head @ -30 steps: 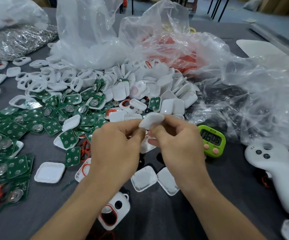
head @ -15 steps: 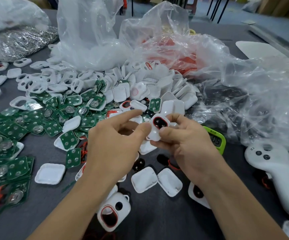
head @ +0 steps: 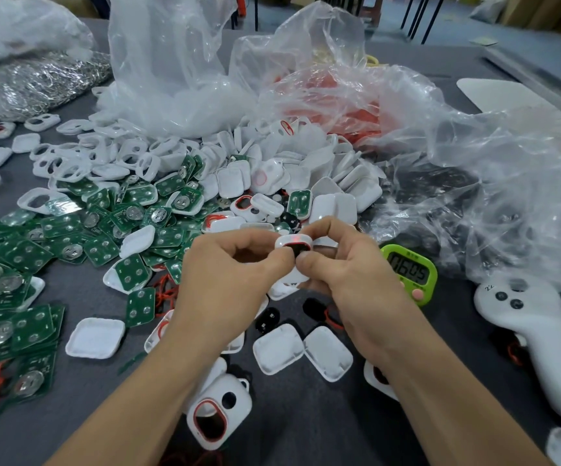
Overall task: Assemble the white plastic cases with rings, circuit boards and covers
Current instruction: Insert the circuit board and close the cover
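Note:
Both hands meet over the middle of the table on one white plastic case [head: 293, 243] with a red ring and a dark opening. My left hand [head: 228, 280] pinches its near left edge with curled fingers. My right hand [head: 349, 274] grips its right side, thumb against the front. Green circuit boards [head: 70, 237] lie in a heap to the left. White covers [head: 306, 183] are piled behind the hands. A case fitted with a red ring [head: 218, 412] lies below my left wrist.
Two white covers [head: 302, 351] lie hollow side up under my wrists, another cover [head: 95, 338] to the left. A green timer [head: 410, 272] and a white controller [head: 538, 338] sit at the right. Clear plastic bags [head: 457, 169] crowd the back and right. Black pads [head: 267, 319] lie nearby.
The case has turned in my hands from its plain white back to its ring side. My left fingers, stretched out half a second ago, have curled onto the case.

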Demonstrator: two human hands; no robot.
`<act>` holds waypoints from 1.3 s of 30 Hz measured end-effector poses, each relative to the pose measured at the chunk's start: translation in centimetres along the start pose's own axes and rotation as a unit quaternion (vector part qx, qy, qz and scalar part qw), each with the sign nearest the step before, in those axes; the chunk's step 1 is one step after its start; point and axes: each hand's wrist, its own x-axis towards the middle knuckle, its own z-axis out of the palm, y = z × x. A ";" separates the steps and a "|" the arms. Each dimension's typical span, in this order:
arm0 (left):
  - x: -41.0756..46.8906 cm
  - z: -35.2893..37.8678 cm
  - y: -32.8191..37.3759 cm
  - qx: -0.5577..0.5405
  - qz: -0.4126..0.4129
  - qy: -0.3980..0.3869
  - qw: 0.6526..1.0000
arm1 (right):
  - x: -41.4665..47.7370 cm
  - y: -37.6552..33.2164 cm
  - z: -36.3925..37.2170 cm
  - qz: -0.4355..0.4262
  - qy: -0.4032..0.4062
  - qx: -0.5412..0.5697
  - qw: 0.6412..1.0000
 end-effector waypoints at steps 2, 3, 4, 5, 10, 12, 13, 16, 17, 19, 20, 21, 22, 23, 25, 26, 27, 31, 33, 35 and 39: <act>0.1 0.0 0.0 -0.014 -0.010 0.011 1.000 | 0.0 0.1 0.1 0.002 -0.016 -0.006 1.000; 0.2 0.0 -0.1 -0.021 -0.014 0.019 1.000 | -0.1 0.2 0.2 0.000 -0.023 -0.011 1.000; 0.3 0.0 -0.1 -0.027 -0.017 0.026 0.999 | -0.1 0.3 0.3 -0.003 -0.029 -0.021 0.999; 0.3 -0.1 -0.2 -0.031 -0.019 0.030 0.999 | -0.2 0.3 0.3 -0.006 -0.031 -0.033 0.999; 0.3 -0.5 -0.1 -0.051 -0.036 -0.025 0.998 | -0.2 0.4 0.3 -0.010 -0.015 -0.044 0.999; 0.2 -0.6 0.1 -0.060 -0.039 -0.045 0.996 | -0.1 0.4 0.2 -0.007 -0.001 -0.038 0.999; 0.2 -0.6 0.1 -0.063 -0.035 -0.050 0.996 | 0.0 0.3 0.3 -0.005 0.008 -0.038 0.999; 0.1 -0.5 0.3 -0.057 -0.014 -0.049 0.997 | 0.0 0.3 0.4 -0.006 0.037 -0.039 0.999; 0.1 -0.4 0.3 -0.041 -0.002 -0.042 0.998 | 0.0 0.4 0.4 -0.011 0.045 -0.044 0.998; -0.1 -0.4 0.2 -0.007 0.025 -0.018 0.999 | -0.1 0.7 0.3 -0.033 0.050 -0.096 0.994; -0.1 -0.4 0.2 0.009 0.040 -0.007 0.999 | -0.1 0.8 0.3 -0.051 0.048 -0.140 0.988; -0.3 -0.3 0.2 0.025 0.053 0.001 0.998 | -0.2 0.8 0.3 -0.071 0.046 -0.182 0.980; -0.4 -0.3 0.2 0.041 0.068 0.008 0.997 | -0.3 0.7 0.3 -0.089 0.046 -0.215 0.971; -0.5 -0.3 0.2 0.055 0.086 0.013 0.995 | -0.3 0.6 0.2 -0.107 0.049 -0.240 0.964; -0.6 -0.2 0.1 0.062 0.116 0.019 0.991 | -0.5 0.4 0.0 -0.133 0.056 -0.261 0.955; -0.6 -0.2 0.0 0.051 0.123 0.024 0.991 | -0.6 0.3 -0.1 -0.136 0.056 -0.258 0.955; -0.5 -0.1 -0.2 0.039 0.124 0.031 0.991 | -0.7 0.1 -0.1 -0.134 0.052 -0.253 0.957; -0.5 0.3 -0.4 0.041 0.113 0.054 0.991 | -1.5 -0.7 -0.2 -0.133 0.022 -0.255 0.958; -0.6 0.3 -0.3 0.035 0.097 0.026 0.994 | -1.7 -1.1 -0.6 -0.115 0.010 -0.269 0.956; -0.7 0.1 0.0 -0.008 0.060 -0.043 0.997 | -2.1 -1.6 -1.3 -0.083 0.003 -0.276 0.958; -0.5 -1.0 0.8 -0.102 -0.014 -0.058 0.993 | -4.5 -2.2 -3.7 -0.026 0.026 -0.260 0.965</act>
